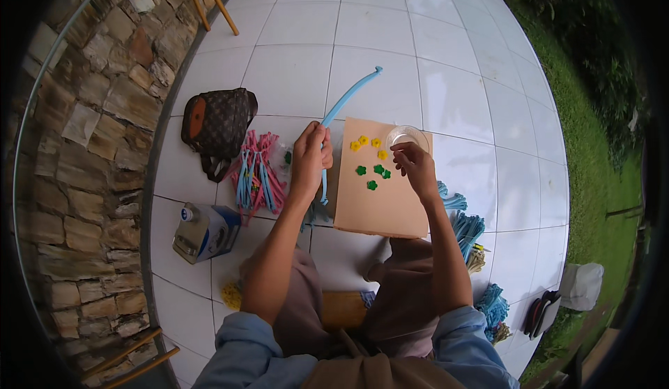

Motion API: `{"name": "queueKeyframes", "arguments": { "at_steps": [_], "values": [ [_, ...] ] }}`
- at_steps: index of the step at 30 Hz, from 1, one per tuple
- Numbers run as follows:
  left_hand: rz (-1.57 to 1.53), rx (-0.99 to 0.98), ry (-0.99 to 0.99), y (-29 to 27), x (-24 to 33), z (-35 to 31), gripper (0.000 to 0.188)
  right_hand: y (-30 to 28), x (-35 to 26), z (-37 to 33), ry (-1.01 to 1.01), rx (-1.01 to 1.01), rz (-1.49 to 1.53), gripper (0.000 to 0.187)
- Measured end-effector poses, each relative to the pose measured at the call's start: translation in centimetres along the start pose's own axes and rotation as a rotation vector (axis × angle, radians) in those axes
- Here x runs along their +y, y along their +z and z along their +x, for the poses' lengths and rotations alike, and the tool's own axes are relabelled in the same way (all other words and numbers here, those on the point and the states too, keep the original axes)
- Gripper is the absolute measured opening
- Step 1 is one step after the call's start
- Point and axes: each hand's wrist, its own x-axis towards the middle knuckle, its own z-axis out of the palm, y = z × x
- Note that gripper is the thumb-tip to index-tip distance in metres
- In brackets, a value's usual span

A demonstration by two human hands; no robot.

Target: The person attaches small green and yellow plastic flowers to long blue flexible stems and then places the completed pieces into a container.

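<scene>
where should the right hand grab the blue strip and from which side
Probably the upper length of the blue strip, coming in from the right with the right hand: that part juts free above the left hand, which closes around its middle, and it slants up and rightward.

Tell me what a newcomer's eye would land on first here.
Probably the long light-blue strip, held in the left grip and slanting up over the white tiled floor. Next come the small yellow flower shapes and green flower shapes on the tan board in front of the person. The patterned brown bag also stands out, farther left, beside pink and blue bundles.
</scene>
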Motion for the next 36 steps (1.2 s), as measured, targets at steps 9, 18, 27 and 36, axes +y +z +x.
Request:
{"name": "queueKeyframes", "arguments": {
  "at_steps": [9, 18, 27, 36],
  "values": [
    [-0.022, -0.052, -0.009, 0.2, -0.7, 0.4, 0.024, 2.7, 7.0, -2.2, -0.325, -0.235, -0.597, 0.03],
    [0.069, -0.063, -0.07, 0.3, -1.1, 0.5, 0.025, 2.5, 5.8, -1.8, -0.361, -0.234, -0.73, 0.027],
    [0.607, -0.083, 0.011, -0.4, -1.8, 0.4, 0.035, 3.1, -4.5, -3.2, -0.482, 0.011, -0.343, 0.022],
    [0.718, -0.081, 0.079, -0.1, -1.5, 0.2, 0.035, 3.3, -5.2, -3.5, -0.5, 0.013, -0.278, 0.023]
  ]
}}
